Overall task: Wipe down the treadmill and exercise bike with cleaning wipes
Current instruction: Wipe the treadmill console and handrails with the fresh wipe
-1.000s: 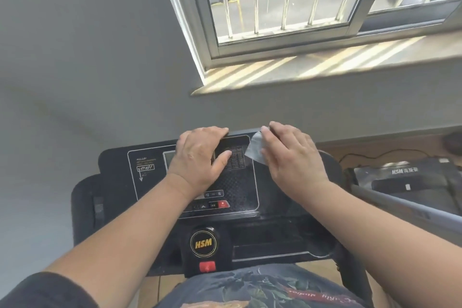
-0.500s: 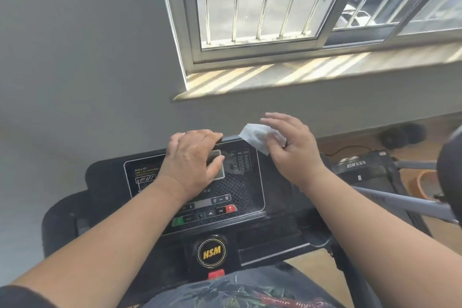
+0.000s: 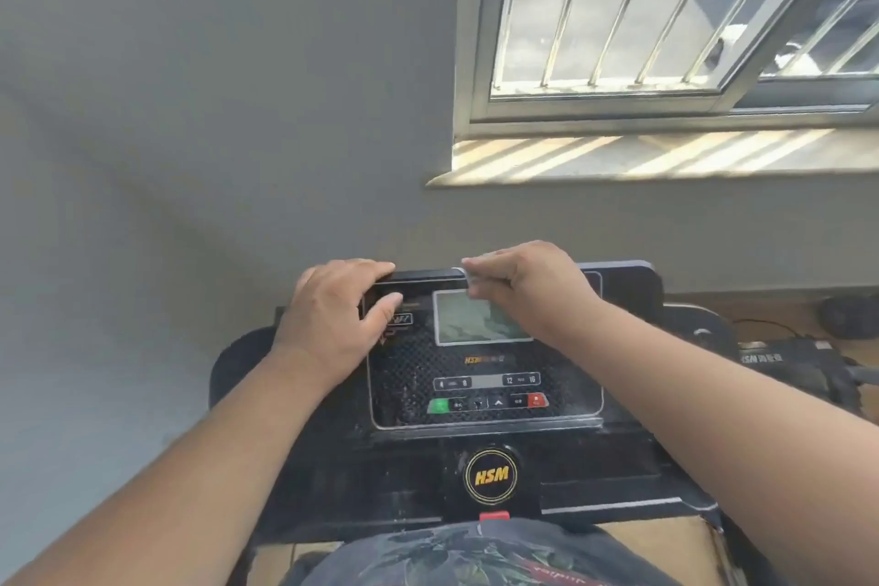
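At the console's top edge, the right hand (image 3: 532,286) has slid left across the treadmill console (image 3: 485,376), fingers curled; the wipe is now hidden, presumably under them. The left hand (image 3: 333,314) still grips the edge, so wiping continues.

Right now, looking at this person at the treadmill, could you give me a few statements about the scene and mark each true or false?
1. The left hand grips the console's top edge. True.
2. The right hand is down at the round HSM logo. False: it is at the console's top edge, above the display screen.
3. The window has vertical bars. True.
4. The green button sits to the right of the red button. False: it sits to its left.
5. The display screen shows bright running numbers. False: it looks blank and grey.
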